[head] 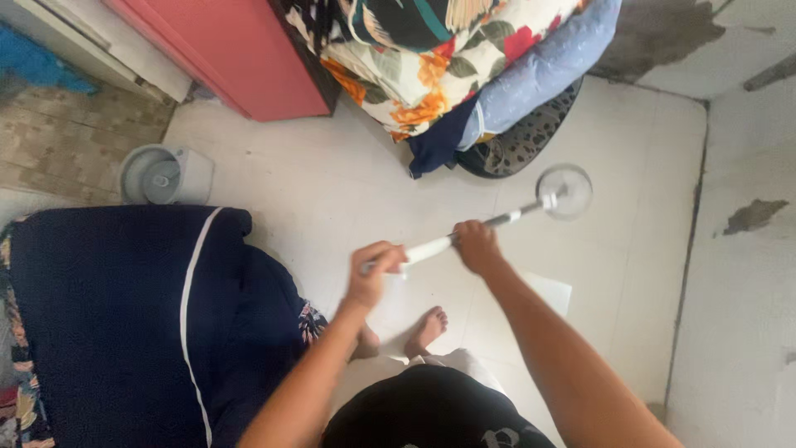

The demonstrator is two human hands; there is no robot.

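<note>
Both hands (375, 267) (477, 245) clasp mop handle (464, 235); floral bedding (431, 58), bucket (162, 176) nearby.

— What is lying around the room?
— Pale floor tiles (332, 178) are catching bright daylight. A navy blanket (124, 315) is covering the left side, a coral-red cabinet (240, 50) is standing at the top, and floral bedding (423, 58) is spilling beside it.
— And the walls?
— The right wall (746, 274) is showing peeling grey patches. A round white bucket (162, 176) is sitting nearby.
</note>
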